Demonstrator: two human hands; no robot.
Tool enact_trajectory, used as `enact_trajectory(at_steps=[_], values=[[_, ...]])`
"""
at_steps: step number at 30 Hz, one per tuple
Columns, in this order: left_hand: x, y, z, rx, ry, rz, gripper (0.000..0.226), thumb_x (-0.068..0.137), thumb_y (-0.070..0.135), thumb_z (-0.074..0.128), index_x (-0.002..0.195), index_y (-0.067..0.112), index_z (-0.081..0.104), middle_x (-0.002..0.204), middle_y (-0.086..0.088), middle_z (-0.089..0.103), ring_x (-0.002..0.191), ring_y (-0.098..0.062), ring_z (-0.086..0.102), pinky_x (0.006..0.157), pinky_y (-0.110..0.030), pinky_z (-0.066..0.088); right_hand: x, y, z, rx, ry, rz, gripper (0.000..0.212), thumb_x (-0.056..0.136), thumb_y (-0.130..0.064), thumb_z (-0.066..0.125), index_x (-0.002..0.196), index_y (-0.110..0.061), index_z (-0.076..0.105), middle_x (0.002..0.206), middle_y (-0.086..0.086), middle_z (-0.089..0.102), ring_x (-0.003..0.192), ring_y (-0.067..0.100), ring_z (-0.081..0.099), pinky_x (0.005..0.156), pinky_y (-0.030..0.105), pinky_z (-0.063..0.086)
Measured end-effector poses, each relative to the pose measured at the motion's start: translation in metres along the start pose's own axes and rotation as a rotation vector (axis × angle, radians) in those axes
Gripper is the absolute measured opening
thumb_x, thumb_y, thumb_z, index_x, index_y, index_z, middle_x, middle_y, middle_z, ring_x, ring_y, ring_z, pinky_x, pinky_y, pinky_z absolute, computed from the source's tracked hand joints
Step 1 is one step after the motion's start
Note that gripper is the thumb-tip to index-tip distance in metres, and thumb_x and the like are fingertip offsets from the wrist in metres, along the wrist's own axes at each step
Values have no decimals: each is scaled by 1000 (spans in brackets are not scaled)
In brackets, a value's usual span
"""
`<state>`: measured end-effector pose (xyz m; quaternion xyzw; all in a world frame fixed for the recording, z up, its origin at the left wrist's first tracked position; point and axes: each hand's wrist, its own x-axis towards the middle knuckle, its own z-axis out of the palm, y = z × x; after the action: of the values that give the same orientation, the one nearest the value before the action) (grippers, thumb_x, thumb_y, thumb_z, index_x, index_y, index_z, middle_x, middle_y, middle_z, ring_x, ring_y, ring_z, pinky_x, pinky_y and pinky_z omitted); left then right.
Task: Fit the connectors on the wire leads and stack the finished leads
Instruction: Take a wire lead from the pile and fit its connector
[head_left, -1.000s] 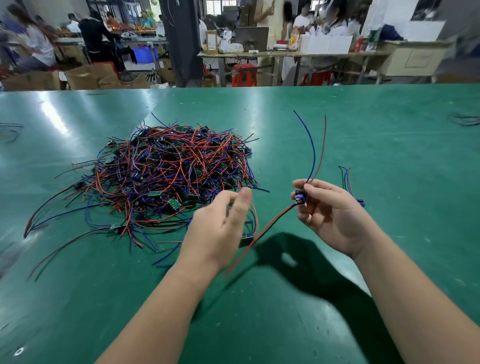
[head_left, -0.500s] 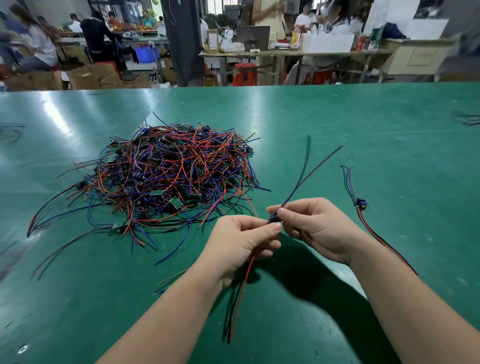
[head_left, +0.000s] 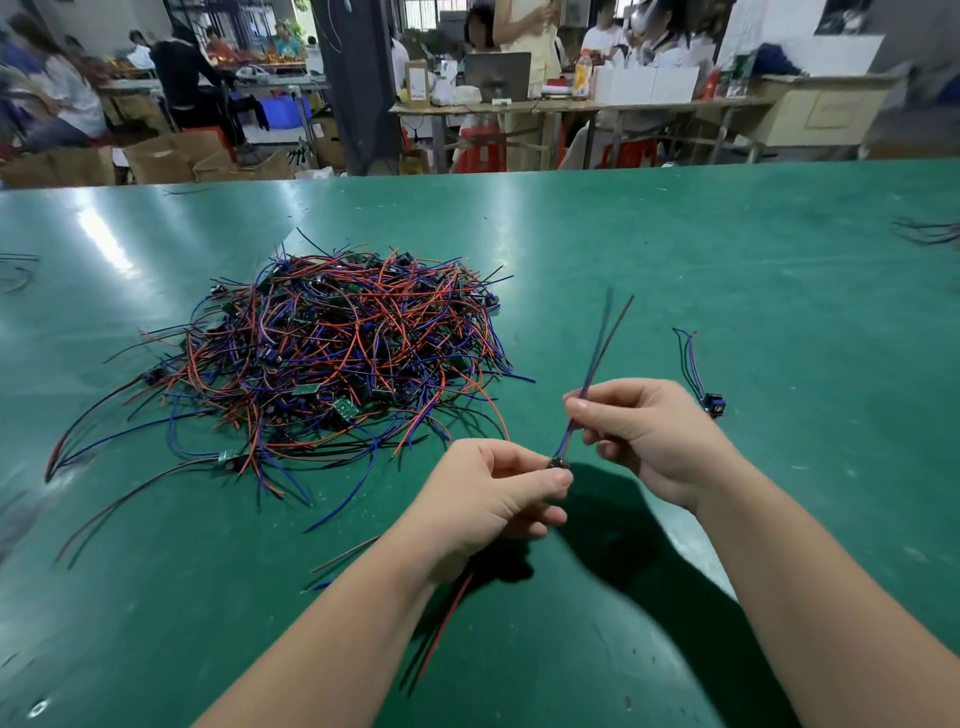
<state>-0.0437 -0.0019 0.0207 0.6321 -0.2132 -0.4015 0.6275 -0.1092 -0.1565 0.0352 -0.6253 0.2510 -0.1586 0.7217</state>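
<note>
Fitting is judged under way: the connector (head_left: 560, 462) is pinched by the left hand (head_left: 493, 493), its wire lead (head_left: 589, 376) gripped by the right hand (head_left: 649, 436) — above the near middle of the tabletop (head_left: 727, 260). Next, firm seating is called for, then stacking beside the finished lead (head_left: 712, 404).

Wire heap (head_left: 332, 358) crowds the left; finished lead (head_left: 701, 379) lies right.

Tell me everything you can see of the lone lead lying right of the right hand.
The lone lead lies flat on the green table, apart from the big pile. Thin blue and dark wires run from loose far ends into a small blue-and-black connector beside the right hand. Nothing grips it; anything past the connector is hidden behind that wrist.
</note>
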Motion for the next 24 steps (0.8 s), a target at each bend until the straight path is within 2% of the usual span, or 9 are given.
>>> enact_trajectory(at_steps=[6,8,11,13,16,20,22,24], values=[[-8,-1,7,61,-164,-90,9,84,5,69,80,8,62,64,-1,68,53,-10,66,48,-18,51,7,-14,-27,236,212,46,10,78,1,68,74,-6,63,54,4,66,44,6,60,39,11,43],[-9,0,7,57,-173,-96,9,84,4,69,90,7,62,64,-1,67,55,-11,67,50,-19,52,7,-16,-32,265,228,54,10,79,-1,69,76,-7,62,55,3,66,47,7,63,39,11,44],[-11,-2,7,83,-214,-93,24,86,3,67,105,16,61,60,2,63,58,-15,67,52,-21,53,6,-16,-31,319,240,76,8,82,-3,67,81,-4,59,52,3,64,48,9,65,38,11,44],[-13,-5,6,125,-238,-87,25,88,4,65,107,20,63,60,2,60,59,-16,67,53,-23,53,7,-16,-30,340,251,96,9,87,-5,63,81,-4,57,46,3,60,44,10,64,36,11,44],[-13,-7,6,207,-265,-82,17,88,8,65,102,17,67,71,-8,65,62,-20,66,54,-24,54,8,-16,-32,312,276,106,17,93,-10,57,78,-7,50,40,1,54,38,8,59,32,11,40],[-13,-4,5,128,-277,-97,13,84,9,70,95,16,66,83,-11,73,67,-18,68,57,-23,54,9,-16,-34,348,203,87,20,99,-18,49,82,-7,47,47,4,61,44,9,63,36,12,44],[-12,-2,4,66,-275,-58,13,84,10,71,92,17,65,87,-11,75,73,-17,71,59,-26,56,9,-17,-33,431,111,88,21,102,-25,40,90,-9,46,63,13,70,54,17,69,41,17,50],[-11,3,3,-77,-238,17,18,76,15,75,89,18,63,88,-12,75,80,-18,72,64,-29,58,7,-17,-32,435,28,106,15,102,-23,39,95,-12,47,75,18,72,61,22,71,44,20,52]])
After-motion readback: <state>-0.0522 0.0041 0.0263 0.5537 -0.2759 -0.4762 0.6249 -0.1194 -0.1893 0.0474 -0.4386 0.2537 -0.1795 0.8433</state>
